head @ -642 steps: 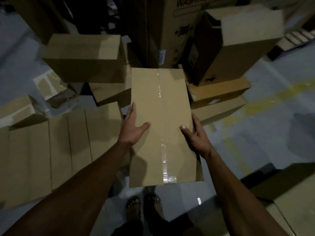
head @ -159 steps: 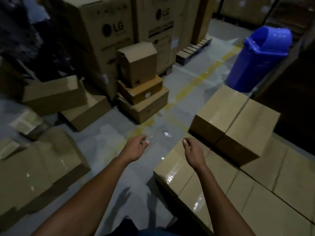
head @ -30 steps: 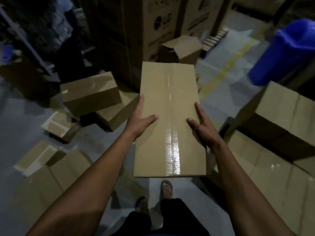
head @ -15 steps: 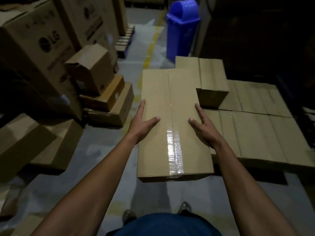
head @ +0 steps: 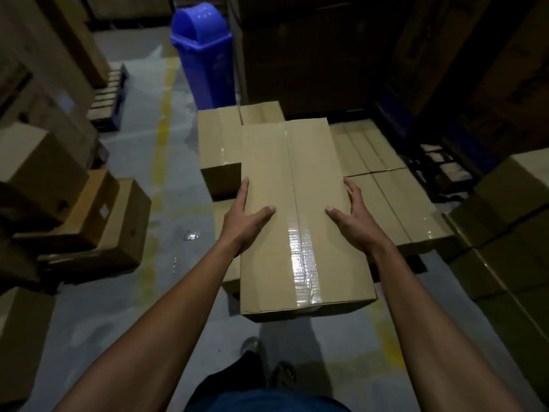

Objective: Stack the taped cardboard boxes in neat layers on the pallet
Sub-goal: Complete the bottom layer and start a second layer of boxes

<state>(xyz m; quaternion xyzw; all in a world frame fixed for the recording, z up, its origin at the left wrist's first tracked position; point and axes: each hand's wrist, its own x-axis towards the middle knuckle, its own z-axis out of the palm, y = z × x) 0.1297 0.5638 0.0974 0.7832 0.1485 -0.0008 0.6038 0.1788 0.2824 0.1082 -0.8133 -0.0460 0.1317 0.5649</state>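
Note:
A long taped cardboard box point(head: 300, 185) hangs in the air in front of me, clear tape running down its top seam. My left hand point(head: 245, 217) grips its left side, thumb on top. My right hand point(head: 355, 217) grips its right side the same way. Below and beyond it lies a flat layer of taped boxes point(head: 395, 203) on the pallet, whose wood is hidden. A second-layer box point(head: 219, 144) stands on that layer at the far left corner, just left of the carried box.
A blue bin point(head: 205, 52) stands beyond the stack. Stacked loose boxes point(head: 89, 221) sit on the floor to the left, more boxes point(head: 511, 221) at right. A pallet point(head: 108, 99) lies far left. Dark tall cartons fill the back. My feet show below.
I have turned further right and stepped closer, so the carried box now hangs over the near part of the stacked layer. Both hands keep the same hold.

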